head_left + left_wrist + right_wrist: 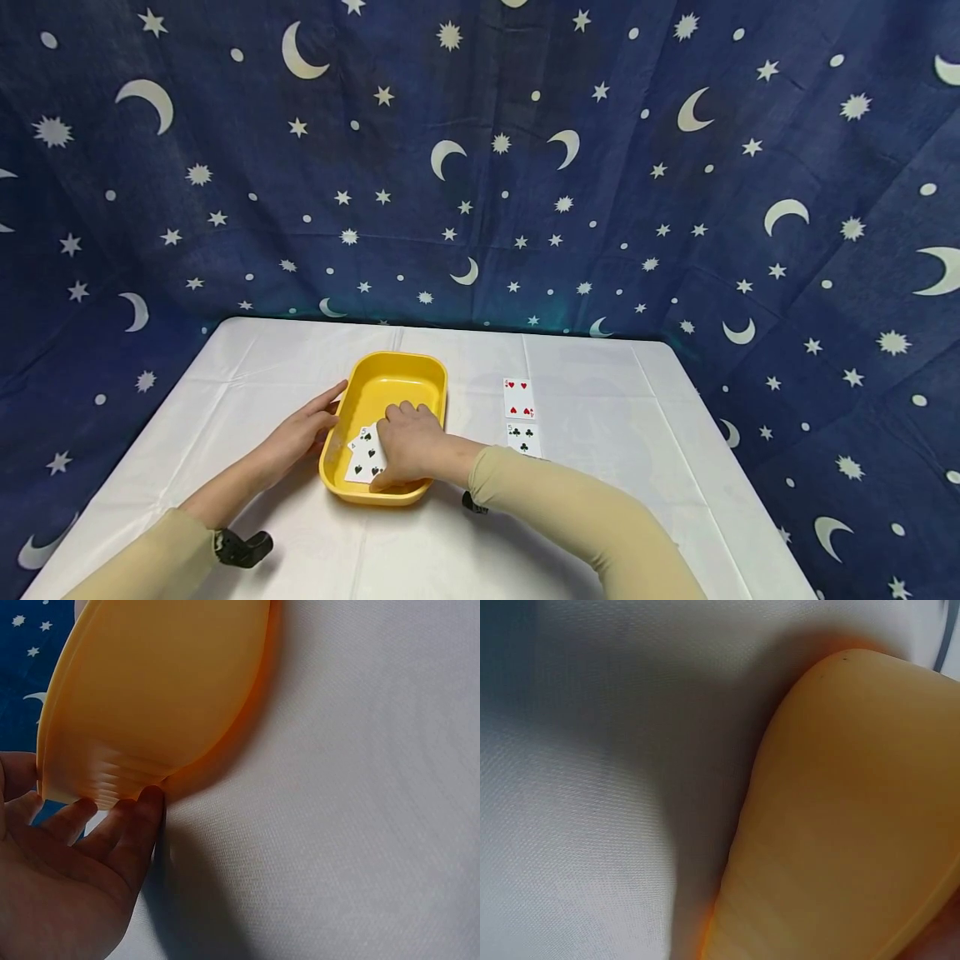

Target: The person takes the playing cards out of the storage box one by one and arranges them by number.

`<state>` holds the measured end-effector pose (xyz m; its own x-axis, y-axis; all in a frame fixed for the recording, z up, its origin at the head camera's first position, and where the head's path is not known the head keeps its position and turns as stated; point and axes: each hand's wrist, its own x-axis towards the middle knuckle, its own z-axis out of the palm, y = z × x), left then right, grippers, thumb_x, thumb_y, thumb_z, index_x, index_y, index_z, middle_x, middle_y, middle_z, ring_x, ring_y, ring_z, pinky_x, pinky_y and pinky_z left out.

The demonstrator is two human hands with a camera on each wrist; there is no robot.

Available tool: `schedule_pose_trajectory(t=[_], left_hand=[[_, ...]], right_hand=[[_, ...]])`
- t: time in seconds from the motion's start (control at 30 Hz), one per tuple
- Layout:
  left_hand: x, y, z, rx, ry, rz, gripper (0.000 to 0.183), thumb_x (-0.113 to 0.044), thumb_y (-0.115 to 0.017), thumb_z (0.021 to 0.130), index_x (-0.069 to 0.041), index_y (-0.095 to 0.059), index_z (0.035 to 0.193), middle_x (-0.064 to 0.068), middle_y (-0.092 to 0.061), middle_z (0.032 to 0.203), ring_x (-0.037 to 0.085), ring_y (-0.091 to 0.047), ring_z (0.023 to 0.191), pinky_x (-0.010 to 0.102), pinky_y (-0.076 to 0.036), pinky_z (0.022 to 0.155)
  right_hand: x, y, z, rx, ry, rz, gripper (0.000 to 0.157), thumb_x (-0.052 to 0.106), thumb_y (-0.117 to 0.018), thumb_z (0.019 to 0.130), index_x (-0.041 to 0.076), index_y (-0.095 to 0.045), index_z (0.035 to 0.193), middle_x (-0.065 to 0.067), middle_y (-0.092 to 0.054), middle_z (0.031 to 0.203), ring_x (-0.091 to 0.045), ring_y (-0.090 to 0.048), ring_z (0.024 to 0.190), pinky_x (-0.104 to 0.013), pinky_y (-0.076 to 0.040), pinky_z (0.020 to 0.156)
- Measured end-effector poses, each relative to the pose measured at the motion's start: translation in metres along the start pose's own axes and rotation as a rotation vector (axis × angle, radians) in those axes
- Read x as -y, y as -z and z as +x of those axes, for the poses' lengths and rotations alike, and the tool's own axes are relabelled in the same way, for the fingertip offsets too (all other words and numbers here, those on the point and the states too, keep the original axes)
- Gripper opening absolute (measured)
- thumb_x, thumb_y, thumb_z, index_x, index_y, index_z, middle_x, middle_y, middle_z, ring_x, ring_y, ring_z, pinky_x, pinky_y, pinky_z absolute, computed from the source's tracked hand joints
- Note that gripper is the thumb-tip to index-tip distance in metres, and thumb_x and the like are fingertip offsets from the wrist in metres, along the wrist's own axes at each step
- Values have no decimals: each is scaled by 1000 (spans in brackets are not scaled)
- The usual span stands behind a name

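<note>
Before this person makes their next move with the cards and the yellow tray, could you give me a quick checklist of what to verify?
1. Yellow tray steadied: ok, the left hand touches its outer side.
2. Right hand inside the tray: ok, over the five of spades.
3. Right hand's grip on a card: cannot tell, its fingertips are hidden.
4. Four of hearts face up and fully visible on the table: ok.
5. Five of clubs fully visible: not ok, the right sleeve hides its lower part in the head view.
</note>
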<state>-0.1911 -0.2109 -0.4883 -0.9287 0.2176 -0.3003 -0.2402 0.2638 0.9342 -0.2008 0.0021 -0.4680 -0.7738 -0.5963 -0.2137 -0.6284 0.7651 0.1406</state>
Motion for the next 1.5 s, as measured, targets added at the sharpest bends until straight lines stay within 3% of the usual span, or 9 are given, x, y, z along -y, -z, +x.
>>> schedule_pose_trajectory(t=[0.4, 0.73, 1.13, 1.5], left_hand=[[1, -1, -2, 21, -17, -16, 68, -18, -44, 105, -23, -14, 166, 24, -24, 165, 41, -42, 141, 50, -46, 105], [3, 1, 1, 16, -2, -14, 68, -20, -43, 105, -24, -15, 166, 24, -20, 166, 43, -35, 145, 56, -39, 111], [3, 0, 1, 13, 10, -16, 67, -20, -43, 105, -24, -15, 166, 23, -20, 166, 42, -35, 145, 55, -39, 111], [2, -1, 3, -7, 19, -6, 68, -20, -43, 104, -24, -16, 166, 23, -22, 166, 42, -37, 144, 54, -40, 110]], right_hand=[[-3, -2, 3, -11, 33, 9, 77, 77, -75, 71, 21, -62, 124, 7, -52, 111, -14, -45, 101, -33, -41, 89], [-12, 6, 0, -20, 49, 96, 77, 68, -80, 72, 23, -60, 131, 6, -55, 122, -14, -45, 108, -35, -41, 95], [-35, 23, -13, -92, 53, 156, 87, 67, -79, 73, 19, -57, 142, 4, -55, 132, -16, -45, 118, -33, -41, 98], [-64, 34, -35, -172, 27, 223, 91, 64, -78, 76, 17, -52, 149, 0, -54, 137, -19, -43, 126, -39, -39, 105]])
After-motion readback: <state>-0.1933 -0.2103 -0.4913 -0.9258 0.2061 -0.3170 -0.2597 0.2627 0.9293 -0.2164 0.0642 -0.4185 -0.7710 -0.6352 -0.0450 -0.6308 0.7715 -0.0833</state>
